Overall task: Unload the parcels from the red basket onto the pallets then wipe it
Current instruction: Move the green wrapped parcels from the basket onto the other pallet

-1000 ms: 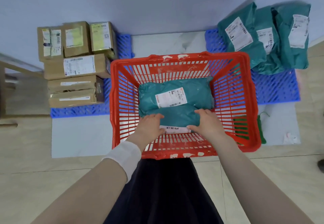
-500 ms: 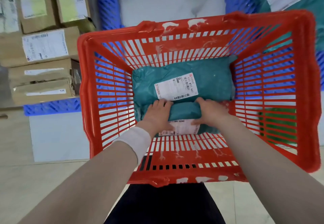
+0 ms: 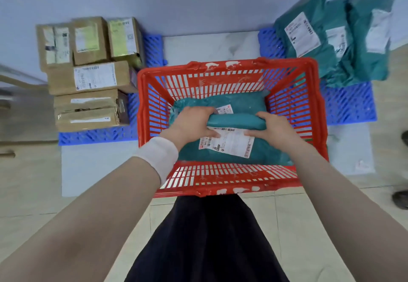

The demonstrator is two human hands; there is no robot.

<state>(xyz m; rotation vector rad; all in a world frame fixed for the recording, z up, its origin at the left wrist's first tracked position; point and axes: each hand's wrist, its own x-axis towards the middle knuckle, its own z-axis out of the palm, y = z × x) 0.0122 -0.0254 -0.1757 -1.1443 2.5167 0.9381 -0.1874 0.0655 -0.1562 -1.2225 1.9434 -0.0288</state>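
The red basket (image 3: 229,183) stands on the floor in front of me. Inside it I hold a teal parcel (image 3: 236,149) with a white label, raised above the basket floor. My left hand (image 3: 192,124) grips its left end and my right hand (image 3: 272,127) grips its right end. A second teal parcel (image 3: 245,102) lies under and behind it in the basket. The right blue pallet (image 3: 348,105) carries three teal parcels (image 3: 335,40) leaning on the wall. The left blue pallet (image 3: 97,134) bears several brown cardboard boxes (image 3: 92,76).
A blue-grey wall runs behind both pallets. A pale marble slab (image 3: 209,45) lies under the basket and between the pallets. A dark shoe (image 3: 400,200) shows at the right edge. My dark skirt (image 3: 207,237) fills the near middle.
Both hands have closed on the near teal parcel and lifted it off the basket floor toward me. The camera has pulled back, so the pallets show again.
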